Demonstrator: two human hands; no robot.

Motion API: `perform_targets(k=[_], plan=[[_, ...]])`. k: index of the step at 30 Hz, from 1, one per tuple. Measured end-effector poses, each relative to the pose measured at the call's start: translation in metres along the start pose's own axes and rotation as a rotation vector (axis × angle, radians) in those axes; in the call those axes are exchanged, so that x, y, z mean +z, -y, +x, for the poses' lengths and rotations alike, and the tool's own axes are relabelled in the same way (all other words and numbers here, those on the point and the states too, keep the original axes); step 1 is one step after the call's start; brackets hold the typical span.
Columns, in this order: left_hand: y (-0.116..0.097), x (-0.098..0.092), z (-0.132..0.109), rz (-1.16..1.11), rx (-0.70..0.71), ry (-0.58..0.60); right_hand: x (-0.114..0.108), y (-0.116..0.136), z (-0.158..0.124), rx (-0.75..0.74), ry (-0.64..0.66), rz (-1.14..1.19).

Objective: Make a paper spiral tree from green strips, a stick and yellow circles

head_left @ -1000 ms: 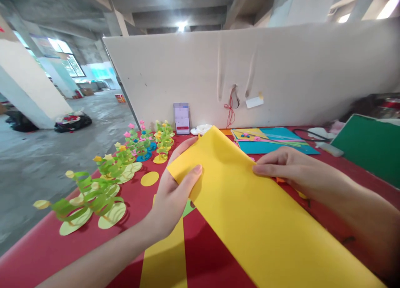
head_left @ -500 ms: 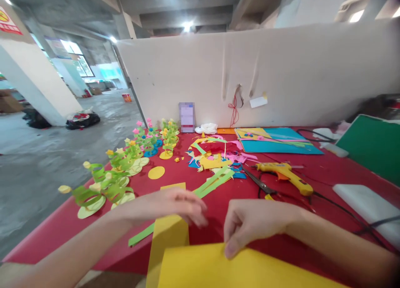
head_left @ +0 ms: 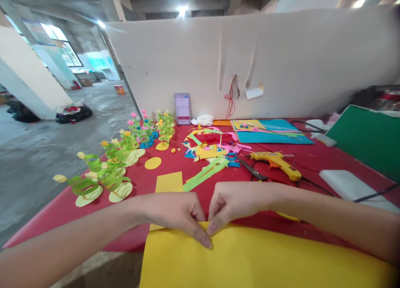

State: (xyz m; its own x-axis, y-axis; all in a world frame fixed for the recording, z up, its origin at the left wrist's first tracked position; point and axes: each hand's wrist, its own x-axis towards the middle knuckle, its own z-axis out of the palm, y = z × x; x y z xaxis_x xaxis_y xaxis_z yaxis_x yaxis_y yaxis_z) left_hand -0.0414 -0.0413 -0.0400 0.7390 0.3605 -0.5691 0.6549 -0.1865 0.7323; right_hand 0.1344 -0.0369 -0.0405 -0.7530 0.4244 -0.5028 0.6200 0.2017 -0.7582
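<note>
A large sheet of yellow paper spans the near side of the table. Along its far edge, my left hand pinches it, thumb on top and fingers curled behind. Right beside it, my right hand grips the same edge between thumb and curled fingers, the two thumbs nearly touching. Beyond my left hand lies a smaller yellow paper strip, partly covered. Light green paper strips rest slanted just past both hands.
Paper flowers with curled green stems stand at the left. Colourful paper scraps lie mid-table, with scissors and a yellow glue gun to their right. Blue sheets, a phone and a green board are farther back.
My left hand has come down onto the yellow sheet's far edge and taken hold of it beside my right hand. The sheet has risen slightly and covers more of the strip beneath.
</note>
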Motion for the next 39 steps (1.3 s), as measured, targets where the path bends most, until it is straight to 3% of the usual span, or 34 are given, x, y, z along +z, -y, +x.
perform_targets(k=[6,11,18,20,22,24,25,27,31,35,39], plan=[[0.003,-0.004,-0.014,-0.078,-0.063,0.008,0.000,-0.005,-0.023,0.081,-0.083,0.116],[0.025,-0.006,-0.035,-0.123,-0.130,-0.014,-0.006,-0.016,-0.049,0.097,-0.120,0.107],[0.053,0.000,-0.055,-0.236,-0.281,-0.165,-0.043,-0.050,-0.089,0.186,-0.134,-0.101],[0.056,0.001,-0.054,-0.236,-0.270,-0.159,-0.058,-0.058,-0.099,0.242,-0.228,-0.196],[0.054,0.002,-0.049,-0.231,-0.252,-0.149,-0.067,-0.057,-0.101,0.289,-0.457,-0.380],[0.048,0.003,-0.040,-0.215,-0.222,-0.170,-0.064,-0.045,-0.094,0.197,-0.633,-0.524],[0.043,0.004,-0.035,-0.199,-0.198,-0.179,-0.058,-0.036,-0.088,0.092,-0.637,-0.534],[0.033,0.005,-0.027,-0.156,-0.141,-0.187,-0.042,-0.016,-0.071,-0.077,-0.460,-0.497],[0.019,0.007,-0.022,-0.111,-0.095,-0.158,-0.017,0.005,-0.044,-0.185,-0.194,-0.358],[0.017,0.006,-0.027,-0.056,-0.064,-0.147,-0.015,0.007,-0.036,-0.213,-0.185,-0.325],[0.005,0.006,-0.019,0.111,0.020,-0.189,-0.010,0.017,-0.031,-0.244,-0.207,-0.443]])
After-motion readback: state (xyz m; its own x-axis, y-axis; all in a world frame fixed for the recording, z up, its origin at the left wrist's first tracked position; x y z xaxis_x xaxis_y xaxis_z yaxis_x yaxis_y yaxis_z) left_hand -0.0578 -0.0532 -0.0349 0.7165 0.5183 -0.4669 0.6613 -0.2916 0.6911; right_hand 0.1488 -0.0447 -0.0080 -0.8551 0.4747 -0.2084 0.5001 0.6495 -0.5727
